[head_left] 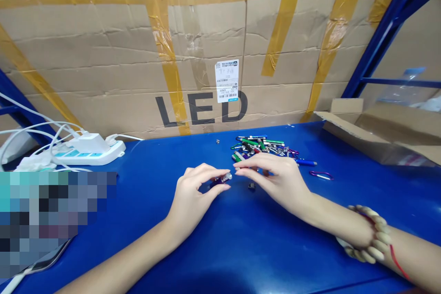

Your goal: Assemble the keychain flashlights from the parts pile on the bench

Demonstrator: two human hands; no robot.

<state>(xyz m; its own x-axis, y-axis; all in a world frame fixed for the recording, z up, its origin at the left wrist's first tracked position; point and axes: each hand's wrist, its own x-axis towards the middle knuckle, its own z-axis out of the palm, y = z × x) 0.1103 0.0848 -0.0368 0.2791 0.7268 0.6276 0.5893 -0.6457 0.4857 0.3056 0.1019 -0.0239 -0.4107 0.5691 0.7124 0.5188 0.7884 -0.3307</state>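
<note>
Between the thumb and fingers of my left hand (pixel 197 188) is a small purple flashlight tube (pixel 225 178), its threaded silver end pointing right. My right hand (pixel 275 172) is pinched just beside that end, a short gap away. A tiny piece shows at its fingertips, too small to make out. On the blue table under the right hand lies a small dark metal part (pixel 251 186). Behind the right hand is a pile of small colored flashlights (pixel 262 143), green, blue and red, some with carabiner clips; the hand hides part of it.
A purple carabiner (pixel 321 175) lies right of the pile, and a tiny metal piece (pixel 217 141) left of it. An open cardboard box (pixel 365 140) stands at the right. A white power strip (pixel 99 156) with cables sits at the left. A large taped carton (pixel 124 64) rises behind the table.
</note>
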